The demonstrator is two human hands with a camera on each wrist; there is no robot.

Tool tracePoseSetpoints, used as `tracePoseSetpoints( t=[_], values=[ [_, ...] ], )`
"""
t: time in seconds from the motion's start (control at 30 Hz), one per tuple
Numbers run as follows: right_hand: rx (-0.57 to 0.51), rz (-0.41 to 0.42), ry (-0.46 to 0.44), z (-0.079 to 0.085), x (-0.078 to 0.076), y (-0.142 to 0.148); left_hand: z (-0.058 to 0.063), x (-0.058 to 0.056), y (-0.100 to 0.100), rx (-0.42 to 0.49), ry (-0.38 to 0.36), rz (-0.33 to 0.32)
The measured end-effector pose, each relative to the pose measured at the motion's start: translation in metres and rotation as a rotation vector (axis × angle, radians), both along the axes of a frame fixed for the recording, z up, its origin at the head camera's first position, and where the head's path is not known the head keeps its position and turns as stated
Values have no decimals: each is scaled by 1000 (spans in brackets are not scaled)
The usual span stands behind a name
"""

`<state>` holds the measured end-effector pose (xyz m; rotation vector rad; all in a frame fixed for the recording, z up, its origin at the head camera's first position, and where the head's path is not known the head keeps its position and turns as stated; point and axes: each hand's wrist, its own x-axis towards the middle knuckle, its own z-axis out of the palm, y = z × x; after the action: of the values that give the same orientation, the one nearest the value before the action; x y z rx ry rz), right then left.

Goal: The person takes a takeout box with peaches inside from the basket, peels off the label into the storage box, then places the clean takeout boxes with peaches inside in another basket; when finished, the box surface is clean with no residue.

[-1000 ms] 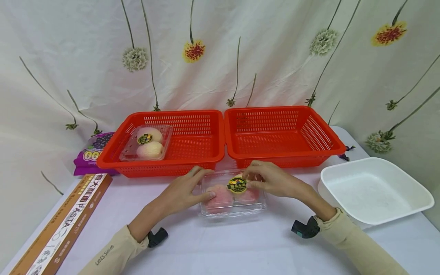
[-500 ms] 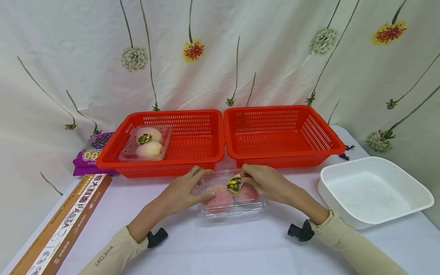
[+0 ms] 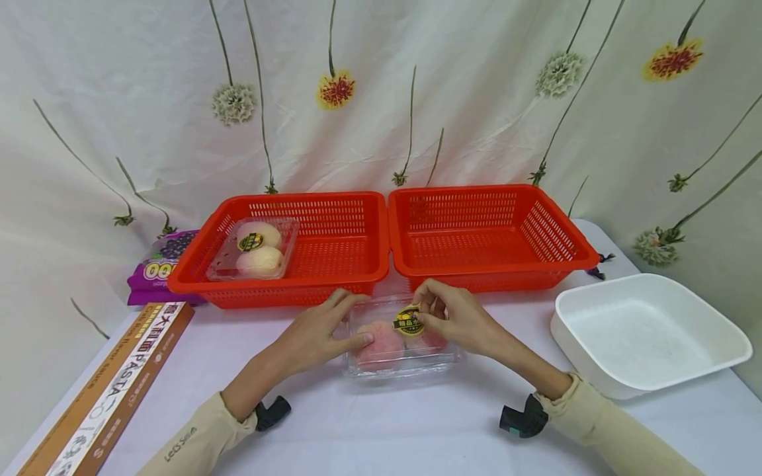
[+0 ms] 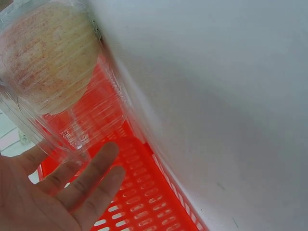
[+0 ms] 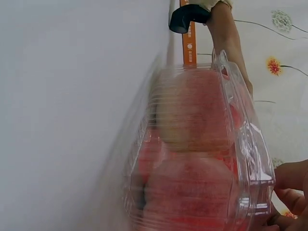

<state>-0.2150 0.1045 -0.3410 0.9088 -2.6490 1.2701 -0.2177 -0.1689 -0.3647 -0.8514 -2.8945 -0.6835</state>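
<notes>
A clear plastic clamshell box with two pink peaches lies on the table in front of the red baskets. My left hand holds its left side, thumb on the lid and fingers at the far left edge. In the left wrist view, a peach shows through the plastic above those fingers. My right hand is over the box's right part, its thumb and index finger pinching the right edge of a round black-and-yellow sticker on the lid. In the right wrist view the sticker is hidden.
Two red baskets stand behind; the left basket contains another boxed fruit pack, the right basket is bare. A white tub sits at right. A pasta box and a purple bag lie at left.
My right hand has shifted slightly left along the sticker, covered more of it half a second ago, and now shows more of it again. The left hand and the box have stayed in place.
</notes>
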Motion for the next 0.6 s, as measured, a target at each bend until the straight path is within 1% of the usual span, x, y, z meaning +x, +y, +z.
tracePoseSetpoints(
  t=[0.1,0.17,0.27,0.3,0.37,0.43,0.5,0.57,0.6],
  values=[
    [-34,15,-12,-1,2,-2,0,0,0,4,-6,1],
    [-33,19,-24,-1,2,-2,0,0,0,1,-8,3],
    [-16,29,-82,3,0,1,0,1,0,-7,-9,7],
    [-9,34,-118,5,-1,2,1,1,0,-9,-8,8],
    [-13,58,-216,7,-4,6,1,1,0,-13,-6,9],
    [-32,82,-335,9,-8,11,1,1,0,-13,-4,9],
    [-66,109,-435,9,-12,16,1,1,0,-10,-1,8],
    [-107,137,-511,9,-16,21,1,1,0,-6,1,2],
    [-124,151,-534,8,-18,23,1,1,0,-5,2,0]
  ],
)
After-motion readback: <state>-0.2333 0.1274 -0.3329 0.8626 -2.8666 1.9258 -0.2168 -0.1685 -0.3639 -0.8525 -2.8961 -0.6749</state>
